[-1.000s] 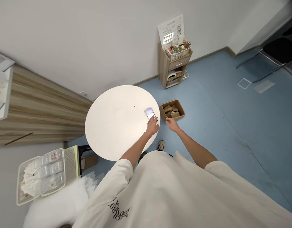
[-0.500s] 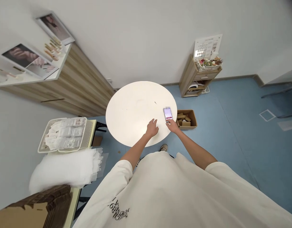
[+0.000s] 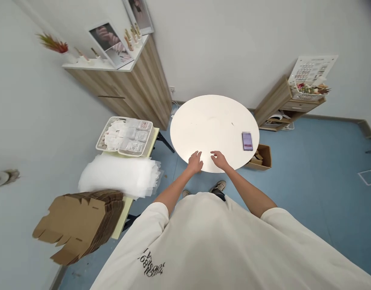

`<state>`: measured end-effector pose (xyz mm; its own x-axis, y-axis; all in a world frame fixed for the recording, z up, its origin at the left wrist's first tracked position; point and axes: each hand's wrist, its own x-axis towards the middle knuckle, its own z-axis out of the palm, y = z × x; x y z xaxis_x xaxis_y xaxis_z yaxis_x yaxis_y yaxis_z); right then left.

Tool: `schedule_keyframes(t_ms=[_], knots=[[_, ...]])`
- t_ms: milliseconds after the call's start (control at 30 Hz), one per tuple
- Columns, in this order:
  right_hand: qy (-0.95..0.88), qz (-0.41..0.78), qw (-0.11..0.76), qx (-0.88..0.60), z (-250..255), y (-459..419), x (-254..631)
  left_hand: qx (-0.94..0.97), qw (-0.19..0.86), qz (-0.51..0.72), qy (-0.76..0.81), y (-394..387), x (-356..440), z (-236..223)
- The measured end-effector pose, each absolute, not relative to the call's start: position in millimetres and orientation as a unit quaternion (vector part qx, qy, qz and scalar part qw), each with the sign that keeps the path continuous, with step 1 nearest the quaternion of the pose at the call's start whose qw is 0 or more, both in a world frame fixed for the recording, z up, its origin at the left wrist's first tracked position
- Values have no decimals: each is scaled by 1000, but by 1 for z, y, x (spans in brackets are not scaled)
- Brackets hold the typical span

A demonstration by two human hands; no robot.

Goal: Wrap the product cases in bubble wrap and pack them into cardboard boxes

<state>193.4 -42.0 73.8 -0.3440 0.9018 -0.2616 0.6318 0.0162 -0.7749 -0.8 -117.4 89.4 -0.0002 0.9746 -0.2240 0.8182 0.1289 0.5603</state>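
A round white table [image 3: 215,121] stands in front of me. Over its near edge is my left hand [image 3: 195,162], fingers apart and holding nothing. A short gap to the right, my right hand [image 3: 219,160] is likewise empty, its fingers stretched toward the left hand. Whether either hand touches the tabletop I cannot tell. A phone [image 3: 247,141] with a lit, blurred-out screen lies at the table's right side, apart from both hands.
At left, a side table holds a white basket [image 3: 101,139] of clear packets, white foam sheets [image 3: 119,175] and flattened cardboard boxes [image 3: 76,221]. A wooden cabinet [image 3: 152,80] stands behind. Right of the table are an open carton [image 3: 267,157] and a small shelf unit [image 3: 272,100].
My right hand has left the phone and moved left, nearer my left hand. The phone stays on the table. My view has turned left, bringing more of the cardboard stack into sight.
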Motion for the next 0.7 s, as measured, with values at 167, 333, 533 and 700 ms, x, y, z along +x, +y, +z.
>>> schedule_keyframes(t_ms=[167, 333, 533, 700], knots=[[-734, 440, 135, -498, 80, -68, 124, 605, 288, 160, 725, -160, -59, 93], [-773, 435, 118, -446, 85, -66, 77, 560, 273, 195, 758, -179, -97, 97], [-803, 442, 90, -389, 85, -47, 39, 500, 262, 219, 796, -186, -119, 95], [-822, 452, 70, -339, 81, -41, 6, 453, 242, 245, 822, -196, -133, 89]])
